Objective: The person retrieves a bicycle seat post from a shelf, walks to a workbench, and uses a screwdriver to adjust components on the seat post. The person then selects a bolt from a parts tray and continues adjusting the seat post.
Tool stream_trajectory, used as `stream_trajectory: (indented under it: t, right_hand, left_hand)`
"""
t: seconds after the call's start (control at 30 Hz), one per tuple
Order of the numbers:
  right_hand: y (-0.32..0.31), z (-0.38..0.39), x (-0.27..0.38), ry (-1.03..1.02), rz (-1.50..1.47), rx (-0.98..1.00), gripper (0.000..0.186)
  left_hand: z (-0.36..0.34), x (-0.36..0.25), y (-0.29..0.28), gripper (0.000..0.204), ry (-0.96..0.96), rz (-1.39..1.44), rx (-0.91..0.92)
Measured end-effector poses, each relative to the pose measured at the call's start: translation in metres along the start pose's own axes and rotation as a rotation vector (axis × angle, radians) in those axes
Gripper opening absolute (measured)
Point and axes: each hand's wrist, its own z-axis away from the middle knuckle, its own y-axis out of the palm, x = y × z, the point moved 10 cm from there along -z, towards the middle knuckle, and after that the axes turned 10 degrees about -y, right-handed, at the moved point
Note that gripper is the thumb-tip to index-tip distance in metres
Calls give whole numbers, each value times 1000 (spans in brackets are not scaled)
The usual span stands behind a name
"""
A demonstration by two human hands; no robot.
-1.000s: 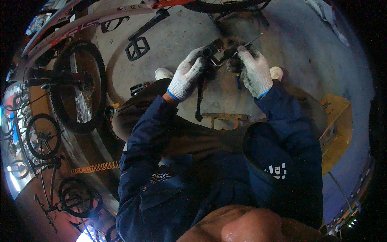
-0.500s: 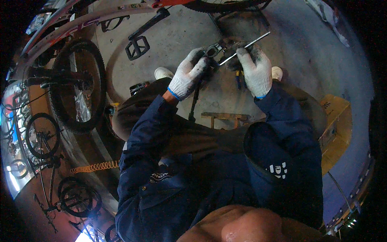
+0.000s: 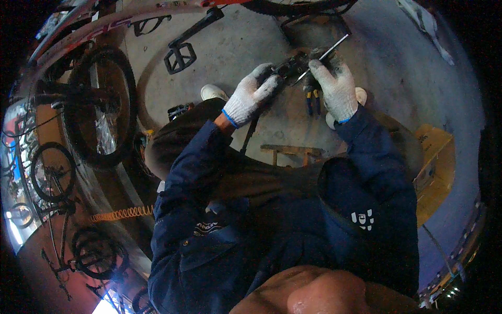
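Observation:
My left hand [image 3: 250,97], in a white knit glove with dark smudges, is closed on a black metal bicycle part [image 3: 287,68]; a long dark bar of it hangs down below that hand. Just to the right, my right hand [image 3: 337,89], also gloved, pinches a thin silver rod-like tool [image 3: 339,43], perhaps a hex key, slanting across the part from lower left to upper right. What its lower tip touches is too small to tell. Pliers with yellow and dark handles [image 3: 312,102] show on the floor under the right hand.
A bicycle frame [image 3: 104,29] crosses the top left, with a pedal [image 3: 179,57] and wheel [image 3: 78,104] near it. A small wooden bench [image 3: 293,149] stands between my legs. A cardboard box [image 3: 434,172] sits right, an orange coiled hose [image 3: 120,213] and more bicycles [image 3: 63,267] left.
Both hands have shifted slightly to the right. The silver tool showed more of its length half a second ago, and the pliers are less hidden now. The black part has turned somewhat.

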Motion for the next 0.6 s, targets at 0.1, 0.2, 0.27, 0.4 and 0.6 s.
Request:
stream_trajectory:
  t: [0.1,0.2,0.27,0.4,0.6]
  right_hand:
    - [5,-1,17,-72,214,55,21]
    - [55,29,62,-578,513,380,28]
    - [77,42,49,-478,545,540,16]
    - [113,61,46,-729,871,731,19]
    - [88,51,27,-393,616,697,28]
  left_hand:
    - [1,-4,-5,47,53,-56,-88]
    - [0,2,-6,46,32,-61,-133]
    - [0,5,-12,47,32,-27,-186]
    - [-4,9,-16,49,44,8,-200]
    - [-5,14,-22,48,10,309,-115]
